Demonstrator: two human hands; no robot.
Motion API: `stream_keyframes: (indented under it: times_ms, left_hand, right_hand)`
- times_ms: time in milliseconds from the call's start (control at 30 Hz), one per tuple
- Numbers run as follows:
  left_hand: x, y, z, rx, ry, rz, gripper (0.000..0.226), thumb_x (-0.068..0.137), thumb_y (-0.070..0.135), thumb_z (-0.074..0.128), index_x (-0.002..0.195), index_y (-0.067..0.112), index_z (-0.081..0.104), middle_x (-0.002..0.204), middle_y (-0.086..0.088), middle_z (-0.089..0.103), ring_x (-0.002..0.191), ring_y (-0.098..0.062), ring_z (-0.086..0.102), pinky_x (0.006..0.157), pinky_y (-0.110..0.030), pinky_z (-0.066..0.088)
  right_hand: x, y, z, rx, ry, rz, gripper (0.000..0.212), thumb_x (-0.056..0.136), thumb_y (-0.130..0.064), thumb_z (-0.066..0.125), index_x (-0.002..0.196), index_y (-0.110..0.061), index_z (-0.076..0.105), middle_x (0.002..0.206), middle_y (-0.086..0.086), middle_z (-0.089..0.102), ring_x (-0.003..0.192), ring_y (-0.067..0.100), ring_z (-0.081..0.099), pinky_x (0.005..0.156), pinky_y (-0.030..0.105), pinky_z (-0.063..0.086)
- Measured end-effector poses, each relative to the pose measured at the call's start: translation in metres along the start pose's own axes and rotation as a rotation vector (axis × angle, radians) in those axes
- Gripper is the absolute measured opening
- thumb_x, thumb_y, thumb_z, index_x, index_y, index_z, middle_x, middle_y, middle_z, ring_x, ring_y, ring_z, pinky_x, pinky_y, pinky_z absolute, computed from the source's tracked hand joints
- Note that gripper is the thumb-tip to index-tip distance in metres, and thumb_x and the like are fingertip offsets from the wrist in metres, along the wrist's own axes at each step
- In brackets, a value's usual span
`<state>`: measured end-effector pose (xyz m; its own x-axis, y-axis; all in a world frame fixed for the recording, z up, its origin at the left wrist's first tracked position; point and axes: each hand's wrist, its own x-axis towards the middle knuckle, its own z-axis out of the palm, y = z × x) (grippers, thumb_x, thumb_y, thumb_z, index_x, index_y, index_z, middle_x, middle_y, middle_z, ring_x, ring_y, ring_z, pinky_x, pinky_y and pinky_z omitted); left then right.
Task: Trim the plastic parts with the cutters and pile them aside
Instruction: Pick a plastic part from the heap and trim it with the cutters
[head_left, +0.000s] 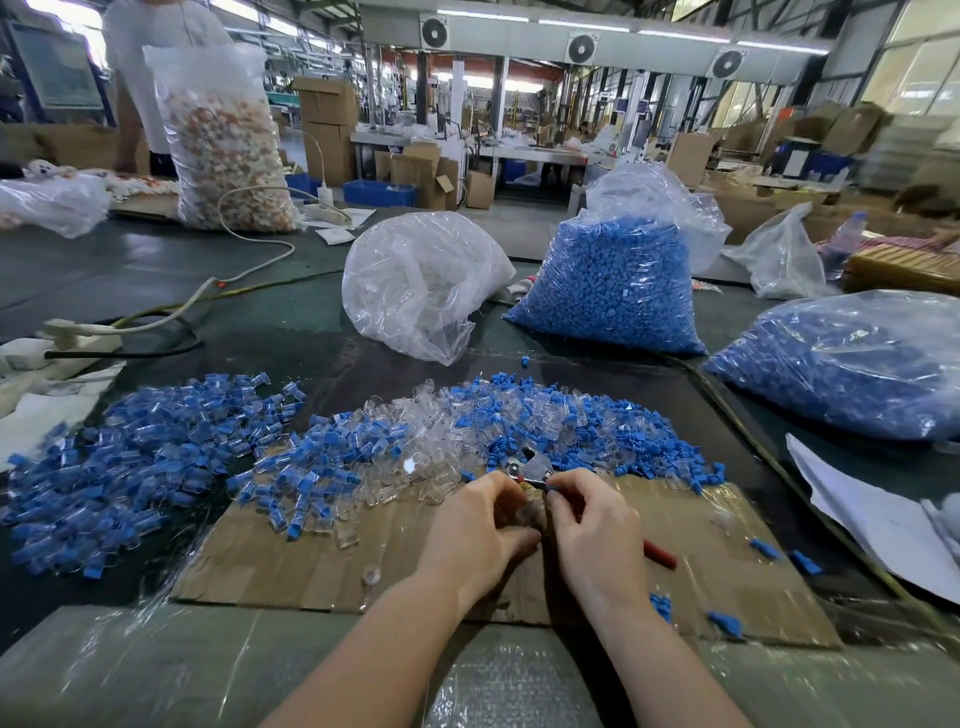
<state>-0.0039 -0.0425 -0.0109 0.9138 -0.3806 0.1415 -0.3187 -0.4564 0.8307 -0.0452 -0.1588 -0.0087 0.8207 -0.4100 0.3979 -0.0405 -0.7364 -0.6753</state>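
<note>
Two bare hands meet over a sheet of cardboard (322, 566): the left hand (478, 525) curls round a small clear part (530, 512), the right hand (592, 519) pinches a blue piece against the metal cutters (527, 467), whose red handle (660, 553) juts out beside the wrist. Beyond lie a mixed heap (467, 431) and, left, an assembled pile (145, 452). Farther back stand bagged blue parts (613, 291).

No legible text, label, brand, number or sign appears anywhere in the view. The board on the far left wall (54, 70) carries markings too blurred to read. The cardboard boxes (324, 101) in the background show no readable print.
</note>
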Motion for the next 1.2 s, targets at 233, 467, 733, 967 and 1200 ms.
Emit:
stream_keyframes:
  times_ms: [233,467,733,967,1200]
  left_hand:
    - [0.000,0.002,0.005,0.000,0.073,0.000,0.021,0.080,0.015,0.071,0.080,0.031,0.058,0.074,0.019,0.060,0.071,0.009,0.054,0.063,0.001,0.037]
    - [-0.004,-0.002,0.005,-0.004,0.136,0.014,0.020,0.078,0.018,0.073,0.070,0.029,0.058,0.069,0.016,0.059,0.064,0.008,0.054,0.060,-0.002,0.037]
    - [-0.007,-0.003,0.004,0.009,0.110,0.096,0.017,0.082,0.019,0.070,0.085,0.032,0.061,0.076,0.019,0.060,0.070,0.006,0.055,0.067,-0.004,0.041]
    - [-0.004,-0.006,0.003,-0.087,0.218,0.021,0.022,0.077,0.010,0.074,0.070,0.027,0.063,0.078,0.014,0.058,0.072,-0.001,0.055,0.067,-0.005,0.040]
    - [-0.005,-0.009,0.002,-0.172,0.187,-0.003,0.029,0.082,0.005,0.067,0.092,0.032,0.067,0.080,0.008,0.062,0.074,-0.006,0.057,0.073,-0.018,0.049]
  right_hand:
    - [-0.003,-0.001,0.000,0.006,-0.014,0.008,0.009,0.088,-0.009,0.061,0.088,-0.016,0.067,0.081,-0.005,0.066,0.080,0.012,0.058,0.072,0.021,0.041]
    - [-0.008,-0.004,0.001,-0.106,-0.003,-0.125,0.005,0.089,-0.014,0.061,0.085,-0.016,0.062,0.083,-0.009,0.054,0.082,0.010,0.049,0.073,0.023,0.039]
    - [-0.012,-0.004,0.002,-0.156,0.014,-0.178,0.006,0.086,-0.010,0.062,0.082,-0.014,0.063,0.086,-0.005,0.058,0.084,0.015,0.053,0.074,0.030,0.046]
    - [-0.014,-0.003,0.001,-0.108,0.045,-0.194,0.006,0.085,-0.009,0.065,0.081,-0.013,0.064,0.083,-0.004,0.060,0.078,0.016,0.055,0.071,0.030,0.047]
    - [-0.015,-0.001,0.000,-0.025,0.043,-0.207,0.009,0.085,-0.006,0.064,0.084,-0.015,0.065,0.077,-0.006,0.064,0.072,0.013,0.059,0.067,0.030,0.049]
